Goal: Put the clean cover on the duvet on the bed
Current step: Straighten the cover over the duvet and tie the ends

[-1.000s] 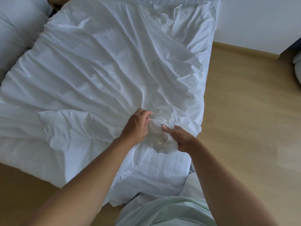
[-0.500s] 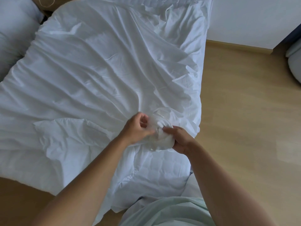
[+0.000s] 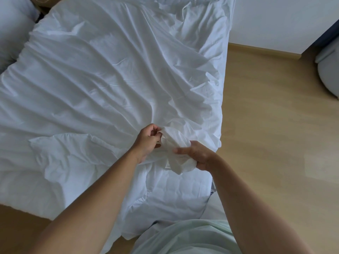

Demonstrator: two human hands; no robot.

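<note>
On bed (image 3: 217, 99): rumpled white cover (image 3: 110, 79); beside it, wood floor (image 3: 275, 143), white wall (image 3: 275, 21).

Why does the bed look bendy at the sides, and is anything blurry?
Head view: the wide-angle lens bows the cover at its edges. Head view: soft daylight, bluish crease shadows, no harsh glare. Head view: left hand and right hand look sharp.

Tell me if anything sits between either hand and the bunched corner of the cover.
Nothing visible does. The left hand pinches the bunched cover corner from the left, and the right hand grips it from the right, both in direct contact. The quilted duvet lies bare just below them.
</note>
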